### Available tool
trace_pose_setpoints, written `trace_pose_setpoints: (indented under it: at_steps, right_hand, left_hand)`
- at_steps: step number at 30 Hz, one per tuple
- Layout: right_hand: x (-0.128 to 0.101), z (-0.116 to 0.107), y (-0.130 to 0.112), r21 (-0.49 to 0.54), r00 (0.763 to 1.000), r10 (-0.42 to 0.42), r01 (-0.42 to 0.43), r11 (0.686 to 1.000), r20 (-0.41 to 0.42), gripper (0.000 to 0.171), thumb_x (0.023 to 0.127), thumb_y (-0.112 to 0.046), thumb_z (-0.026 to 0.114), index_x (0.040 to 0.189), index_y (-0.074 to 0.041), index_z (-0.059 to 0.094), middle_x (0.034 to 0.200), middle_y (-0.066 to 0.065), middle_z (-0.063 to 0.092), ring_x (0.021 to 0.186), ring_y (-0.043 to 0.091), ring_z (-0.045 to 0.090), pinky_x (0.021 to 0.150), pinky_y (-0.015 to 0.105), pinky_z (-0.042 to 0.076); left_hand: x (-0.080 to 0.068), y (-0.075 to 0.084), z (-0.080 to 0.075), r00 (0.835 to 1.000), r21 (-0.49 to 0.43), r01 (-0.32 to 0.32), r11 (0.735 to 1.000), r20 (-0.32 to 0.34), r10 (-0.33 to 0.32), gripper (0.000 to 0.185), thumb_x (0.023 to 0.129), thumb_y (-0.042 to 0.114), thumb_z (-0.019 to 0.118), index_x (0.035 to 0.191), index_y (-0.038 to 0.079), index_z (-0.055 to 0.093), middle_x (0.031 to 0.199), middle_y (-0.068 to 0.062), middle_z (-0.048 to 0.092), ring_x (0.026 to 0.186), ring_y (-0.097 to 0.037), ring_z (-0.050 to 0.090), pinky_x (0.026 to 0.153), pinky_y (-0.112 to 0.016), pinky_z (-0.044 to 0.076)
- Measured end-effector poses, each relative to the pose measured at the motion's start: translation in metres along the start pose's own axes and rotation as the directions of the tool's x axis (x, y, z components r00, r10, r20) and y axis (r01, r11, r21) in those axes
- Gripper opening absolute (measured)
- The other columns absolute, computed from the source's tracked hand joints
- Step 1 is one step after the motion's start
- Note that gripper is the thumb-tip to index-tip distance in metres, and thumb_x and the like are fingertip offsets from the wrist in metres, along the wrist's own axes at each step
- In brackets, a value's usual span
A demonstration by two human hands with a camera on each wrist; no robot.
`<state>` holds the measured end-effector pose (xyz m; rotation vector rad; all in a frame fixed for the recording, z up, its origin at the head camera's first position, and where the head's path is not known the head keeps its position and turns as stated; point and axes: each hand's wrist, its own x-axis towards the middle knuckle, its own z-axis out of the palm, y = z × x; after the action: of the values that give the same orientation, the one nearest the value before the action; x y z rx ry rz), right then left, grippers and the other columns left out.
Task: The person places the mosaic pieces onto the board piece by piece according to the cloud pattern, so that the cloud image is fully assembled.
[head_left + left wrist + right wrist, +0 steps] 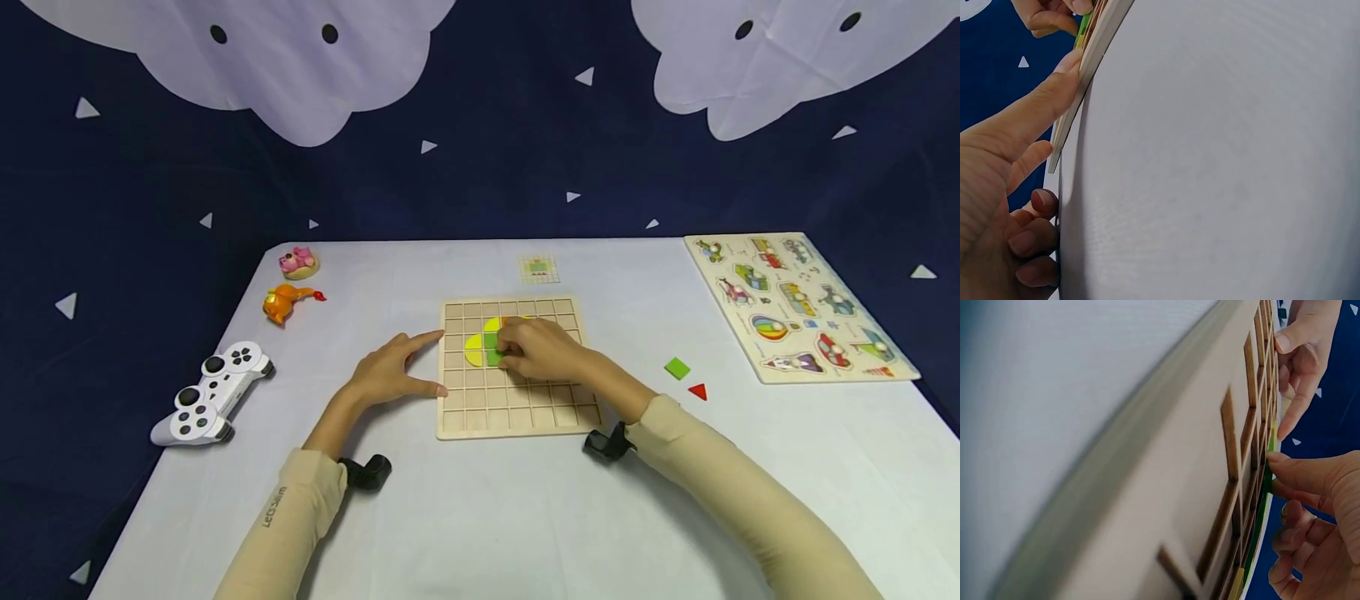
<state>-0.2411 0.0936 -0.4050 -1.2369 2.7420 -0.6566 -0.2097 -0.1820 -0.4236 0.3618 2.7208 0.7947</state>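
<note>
A square wooden grid board point(525, 417) lies on the table with coloured tiles in its middle. Yellow rounded tiles point(474, 351) flank green square tiles point(492, 350), and an orange tile point(512, 320) shows partly behind the right hand. My left hand point(393, 367) holds the board's left edge steady, thumb and index finger spread straight against it. Over the board, my right hand point(543, 350) pinches a green square tile point(1268, 472) between thumb and index finger; its other fingers curl loosely. The right hand hides part of the pattern.
A loose green tile point(677, 368) and a red triangle point(698, 392) lie right of the board. Behind it is a small pattern card point(538, 269). A picture puzzle point(802, 312) sits at right; a game controller point(213, 396), orange toy point(281, 303) and pink toy point(299, 262) at left.
</note>
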Motion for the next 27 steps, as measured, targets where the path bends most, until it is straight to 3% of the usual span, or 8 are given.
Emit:
trace_pose_setpoints:
  at_steps: [5, 12, 19, 24, 27]
  right_hand:
    - [0.001, -0.002, -0.001, 0.040, 0.998, 0.041, -0.042, 0.998, 0.044, 0.007, 0.089, -0.015, 0.074, 0.088, -0.008, 0.070, 0.078, -0.001, 0.058, 0.067, 0.010, 0.047, 0.061, 0.023, 0.039]
    - [0.003, -0.001, 0.000, 0.017, 0.998, 0.062, -0.062, 0.998, 0.028, 0.009, 0.088, -0.019, 0.075, 0.090, -0.010, 0.072, 0.077, -0.003, 0.057, 0.066, 0.009, 0.046, 0.061, 0.025, 0.039]
    - [-0.005, -0.003, 0.003, 0.005, 0.998, 0.068, -0.068, 0.998, 0.001, 0.024, 0.090, -0.030, 0.074, 0.103, -0.010, 0.078, 0.083, -0.001, 0.055, 0.067, 0.010, 0.044, 0.061, 0.025, 0.037]
    - [-0.020, -0.012, 0.009, 0.108, 0.992, 0.111, -0.104, 0.989, -0.058, 0.033, 0.093, -0.030, 0.071, 0.117, -0.008, 0.074, 0.081, 0.000, 0.052, 0.070, 0.013, 0.043, 0.062, 0.028, 0.038]
    - [-0.033, -0.018, 0.014, 0.158, 0.988, 0.125, -0.109, 0.981, -0.094, 0.033, 0.091, -0.025, 0.073, 0.117, -0.006, 0.073, 0.078, -0.001, 0.050, 0.070, 0.014, 0.043, 0.063, 0.029, 0.039]
  left_hand:
    - [0.001, 0.001, 0.001, 1.000, -0.005, -0.005, 1.000, 0.003, 0.005, 0.098, 0.069, 0.056, 0.085, 0.153, 0.031, 0.040, 0.091, -0.006, 0.044, 0.077, -0.019, 0.041, 0.064, -0.033, 0.031]
    - [0.001, 0.000, -0.001, 1.000, -0.004, 0.003, 1.000, -0.003, -0.003, 0.099, 0.069, 0.055, 0.085, 0.153, 0.031, 0.040, 0.091, -0.006, 0.044, 0.077, -0.019, 0.042, 0.065, -0.033, 0.031]
    - [0.000, -0.003, 0.002, 1.000, -0.020, -0.008, 1.000, -0.006, 0.008, 0.098, 0.069, 0.055, 0.085, 0.152, 0.031, 0.040, 0.091, -0.006, 0.045, 0.077, -0.019, 0.042, 0.065, -0.033, 0.031]
    - [-0.001, -0.002, 0.001, 1.000, -0.020, -0.013, 1.000, -0.010, 0.013, 0.098, 0.068, 0.056, 0.085, 0.152, 0.031, 0.040, 0.092, -0.006, 0.046, 0.079, -0.019, 0.042, 0.065, -0.033, 0.031]
    - [-0.001, -0.002, 0.000, 1.000, -0.021, -0.008, 1.000, -0.010, 0.008, 0.098, 0.068, 0.055, 0.085, 0.152, 0.031, 0.040, 0.093, -0.006, 0.046, 0.080, -0.020, 0.043, 0.066, -0.034, 0.032]
